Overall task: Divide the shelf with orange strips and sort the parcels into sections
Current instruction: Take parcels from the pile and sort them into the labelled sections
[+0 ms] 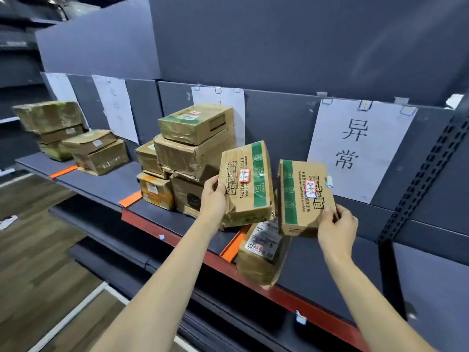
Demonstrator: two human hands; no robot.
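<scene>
Landmark: paper sign point(355, 148) with large characters, on shelf back panel.
- Sheet point(223, 100) left of sign: lower part hidden behind stacked boxes point(193, 148); writing unreadable.
- Sheet point(115, 107) farther left: writing too faint to read.
- Box point(261, 257) below sign: top hidden by held box point(302, 196); label blurred.
- Both forearms cut off by bottom edge.
</scene>
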